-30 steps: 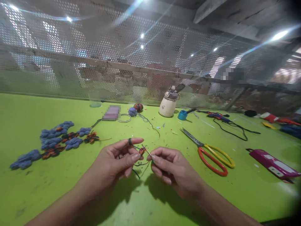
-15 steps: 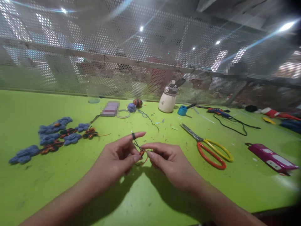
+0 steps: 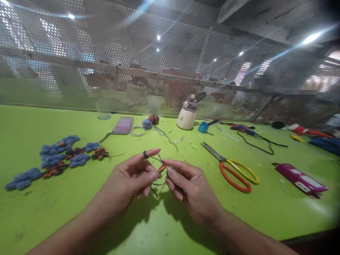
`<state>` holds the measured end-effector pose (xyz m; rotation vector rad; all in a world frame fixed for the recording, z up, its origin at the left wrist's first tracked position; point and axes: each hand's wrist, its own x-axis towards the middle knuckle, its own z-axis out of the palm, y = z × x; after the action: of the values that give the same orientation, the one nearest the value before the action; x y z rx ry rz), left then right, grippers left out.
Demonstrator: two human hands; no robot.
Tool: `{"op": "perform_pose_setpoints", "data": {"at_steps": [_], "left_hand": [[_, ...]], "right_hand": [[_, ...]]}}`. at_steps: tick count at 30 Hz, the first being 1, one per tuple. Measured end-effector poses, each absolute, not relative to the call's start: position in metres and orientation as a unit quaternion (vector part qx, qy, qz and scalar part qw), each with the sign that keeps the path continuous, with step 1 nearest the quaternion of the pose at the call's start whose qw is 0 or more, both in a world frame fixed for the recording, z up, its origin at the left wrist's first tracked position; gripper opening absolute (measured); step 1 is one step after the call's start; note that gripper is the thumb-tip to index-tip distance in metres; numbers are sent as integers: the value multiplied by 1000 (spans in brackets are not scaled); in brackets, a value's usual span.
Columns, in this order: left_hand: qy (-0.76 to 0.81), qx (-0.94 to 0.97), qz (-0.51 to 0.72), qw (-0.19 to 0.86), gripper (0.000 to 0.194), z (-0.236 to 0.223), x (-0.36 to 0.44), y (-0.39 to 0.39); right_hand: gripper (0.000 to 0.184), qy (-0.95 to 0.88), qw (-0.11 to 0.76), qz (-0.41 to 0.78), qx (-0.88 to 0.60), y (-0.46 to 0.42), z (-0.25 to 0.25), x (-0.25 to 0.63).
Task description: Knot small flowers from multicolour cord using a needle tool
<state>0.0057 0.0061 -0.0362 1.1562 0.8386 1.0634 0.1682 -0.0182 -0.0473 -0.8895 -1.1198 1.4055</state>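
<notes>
My left hand (image 3: 136, 177) pinches a small orange and dark piece of crochet (image 3: 162, 168) between thumb and fingers. Dark yarn (image 3: 152, 158) is wound round its raised index finger and runs down to the piece. Close on the right, my right hand (image 3: 187, 180) grips a thin crochet hook (image 3: 160, 157), whose tip points up and left past the piece. Most of the hook's shaft is hidden by the fingers. Loose yarn ends (image 3: 154, 192) hang below, between the hands.
Blue and orange-black crocheted flowers (image 3: 79, 159) lie at left. Two yarn balls (image 3: 147, 123), a white bottle (image 3: 186, 117) and a blue pot (image 3: 203, 127) stand behind. Scissors (image 3: 225, 160), a glue gun (image 3: 243, 129) and a magenta power strip (image 3: 300, 180) lie at right on the green table (image 3: 127, 226).
The right hand closed in over the crochet piece, hiding the hook, then the hook's tip came into view again, higher up near the left index finger. The camera view shifted slightly.
</notes>
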Motion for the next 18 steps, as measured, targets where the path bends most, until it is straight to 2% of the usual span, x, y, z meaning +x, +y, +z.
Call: {"op": "perform_pose_setpoints", "data": {"at_steps": [7,18], "left_hand": [[370,448,398,710,42,-33,-7,12],[423,514,389,637,29,-36,-11,19]], "right_hand": [[22,-521,514,566,-380,-14,-51,174],[25,-522,458,597,-401,-9,-49,181]]}}
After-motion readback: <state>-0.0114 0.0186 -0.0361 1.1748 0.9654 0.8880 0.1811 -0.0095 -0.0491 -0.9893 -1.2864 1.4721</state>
